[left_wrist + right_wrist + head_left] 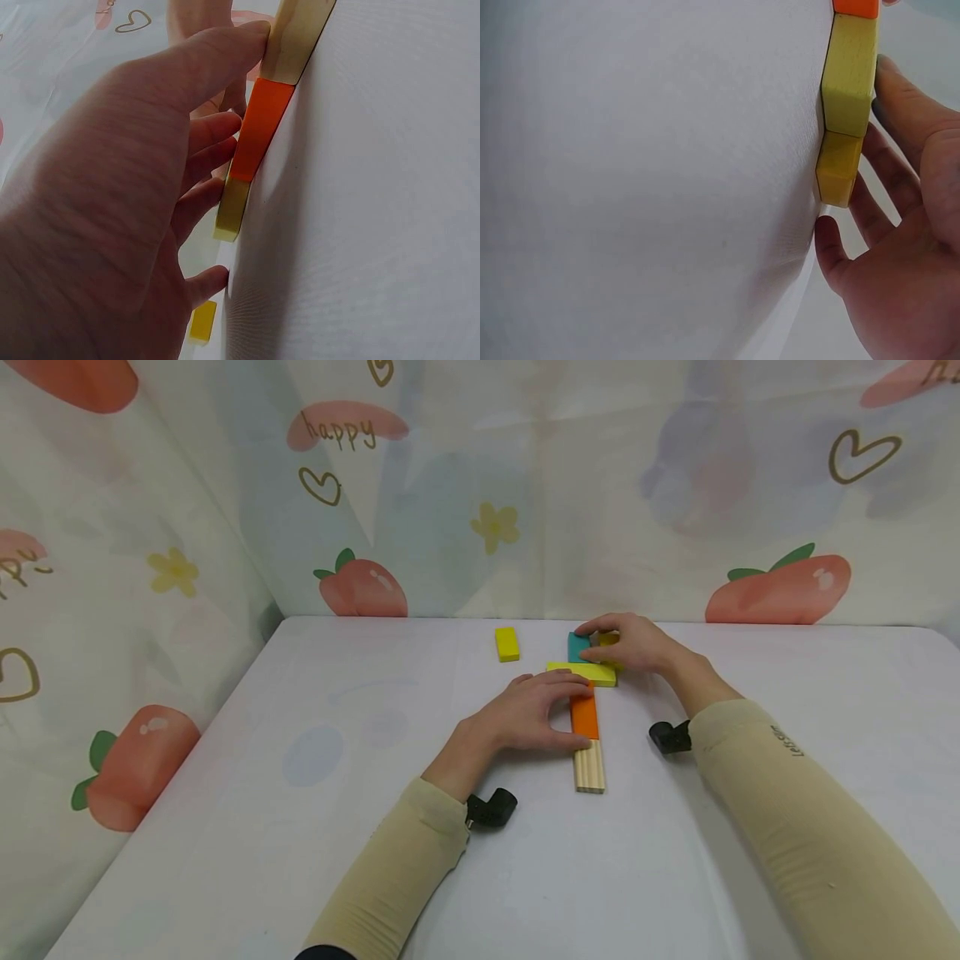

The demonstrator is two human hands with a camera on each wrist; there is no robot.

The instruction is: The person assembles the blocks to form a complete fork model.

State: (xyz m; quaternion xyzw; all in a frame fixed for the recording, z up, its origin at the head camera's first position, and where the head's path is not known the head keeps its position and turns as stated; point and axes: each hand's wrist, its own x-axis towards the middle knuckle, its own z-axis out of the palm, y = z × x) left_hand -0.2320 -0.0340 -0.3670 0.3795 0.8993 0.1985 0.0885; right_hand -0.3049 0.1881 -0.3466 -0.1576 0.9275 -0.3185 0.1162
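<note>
My left hand (pixel 527 714) lies at the left side of an orange block (pixel 584 717), fingers mostly straight. Its thumb touches near the seam with a ridged bare-wood block (pixel 589 768); the fingertips reach the orange block's far end. A yellow-green block (pixel 596 674) lies crosswise beyond the orange one, making a T. My right hand (pixel 637 643) reaches in from the right and pinches a teal block (pixel 576 646) between thumb and index finger. Beside the teal piece, partly under that hand, is a yellow block (pixel 840 165), touching the yellow-green one.
Another yellow block (pixel 507 644) lies apart, to the left of the row. All the blocks lie on a white-covered table (pixel 315 860). A patterned cloth (pixel 585 485) hangs along the table's back edge and left side.
</note>
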